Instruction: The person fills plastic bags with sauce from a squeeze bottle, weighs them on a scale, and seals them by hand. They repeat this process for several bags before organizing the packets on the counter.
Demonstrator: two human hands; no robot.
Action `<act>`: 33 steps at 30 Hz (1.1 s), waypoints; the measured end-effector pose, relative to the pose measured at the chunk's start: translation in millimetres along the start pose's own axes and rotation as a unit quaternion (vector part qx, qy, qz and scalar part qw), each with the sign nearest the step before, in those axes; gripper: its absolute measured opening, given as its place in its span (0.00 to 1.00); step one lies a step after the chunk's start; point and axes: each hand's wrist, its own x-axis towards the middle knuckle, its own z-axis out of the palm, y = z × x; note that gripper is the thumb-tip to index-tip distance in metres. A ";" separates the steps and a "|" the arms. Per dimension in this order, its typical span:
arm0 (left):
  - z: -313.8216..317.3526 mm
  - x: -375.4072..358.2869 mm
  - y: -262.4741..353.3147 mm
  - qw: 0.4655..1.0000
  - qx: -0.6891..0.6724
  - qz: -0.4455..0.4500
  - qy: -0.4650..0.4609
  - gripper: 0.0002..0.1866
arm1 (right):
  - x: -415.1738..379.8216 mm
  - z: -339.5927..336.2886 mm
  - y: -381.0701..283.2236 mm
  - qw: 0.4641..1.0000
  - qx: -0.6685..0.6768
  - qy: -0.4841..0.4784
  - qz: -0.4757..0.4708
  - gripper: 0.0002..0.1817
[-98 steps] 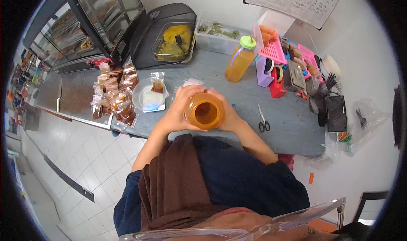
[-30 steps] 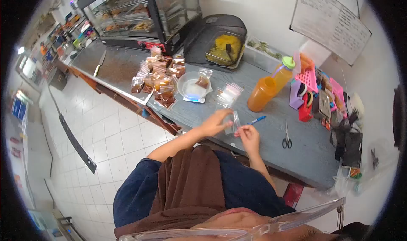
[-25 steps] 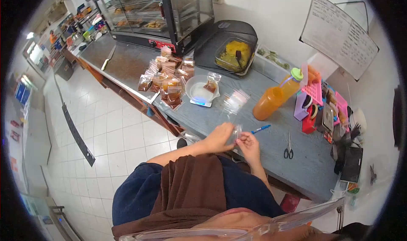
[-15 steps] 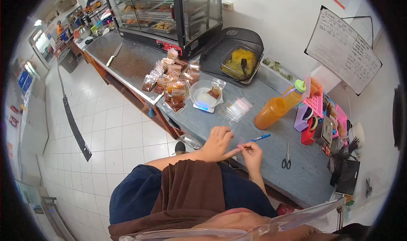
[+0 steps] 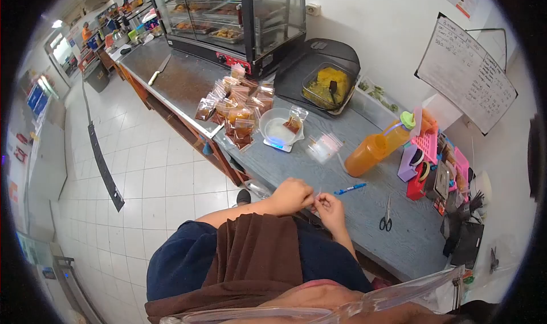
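My left hand (image 5: 292, 196) and my right hand (image 5: 331, 211) meet at the front edge of the grey table. Both are closed, fingertips pinching a small clear zip bag (image 5: 318, 192) that is mostly hidden by the fingers. Just beyond them lies a blue pen (image 5: 350, 189). A stack of flat zip bags (image 5: 325, 148) rests farther back. To its left, a white kitchen scale (image 5: 278, 147) carries a clear plastic bowl (image 5: 271, 123), with a sauce-filled zip bag (image 5: 293, 124) at the bowl's right side. Several more filled sauce bags (image 5: 239, 113) are heaped left of the scale.
Two orange sauce bottles (image 5: 364, 155) stand right of the bag stack. Scissors (image 5: 386, 218) lie near the right front. Behind are a glass tray of yellow food (image 5: 327, 87) and a heated display cabinet (image 5: 245, 28). A knife (image 5: 159, 70) lies on the left counter.
My left hand's fingers have curled in and drawn close to my right fingertips at the bag. The whole view has shifted slightly; the table items stay put.
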 end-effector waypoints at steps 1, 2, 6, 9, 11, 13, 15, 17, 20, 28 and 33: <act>-3.3 0.9 0.5 0.999 0.048 0.010 0.019 0.11 | 0.6 -3.8 1.2 0.997 -0.066 0.026 -0.009 0.03; -4.3 1.5 1.9 0.994 0.096 0.021 0.038 0.11 | 0.7 -6.9 1.6 0.990 -0.132 0.053 -0.017 0.04; 3.5 4.1 10.3 0.994 0.097 -0.057 0.000 0.12 | -2.1 -3.5 -21.8 0.938 -0.304 0.102 -0.135 0.06; 0.2 9.7 18.6 0.992 0.034 -0.109 -0.048 0.12 | -2.2 -2.4 -18.3 0.891 -0.340 0.109 -0.279 0.09; -4.8 10.0 25.9 0.986 0.004 -0.103 -0.130 0.11 | -1.9 -0.5 -16.8 0.854 -0.389 0.093 -0.332 0.11; -0.4 7.4 23.6 0.996 -0.062 0.036 -0.060 0.13 | -5.0 -3.3 -15.8 0.886 -0.369 0.091 -0.266 0.17; -3.2 10.4 24.3 0.989 -0.053 0.139 -0.004 0.20 | -5.4 -6.8 -17.8 0.905 -0.342 0.086 -0.236 0.20; -15.5 17.4 28.6 0.977 0.032 0.205 0.037 0.27 | -6.3 -8.0 -22.5 0.917 -0.310 0.075 -0.240 0.19; -3.0 21.5 7.6 0.977 0.048 0.203 0.031 0.32 | -1.3 -9.0 -30.5 0.930 -0.258 0.048 -0.259 0.16; -8.2 12.4 -5.8 0.979 -0.201 0.031 0.023 0.36 | 126.3 -118.7 12.9 0.902 -0.131 0.302 -0.280 0.57; -15.0 1.5 -15.3 0.976 -0.214 0.027 0.040 0.37 | 135.5 -139.6 -1.6 0.946 -0.105 0.173 -0.254 0.54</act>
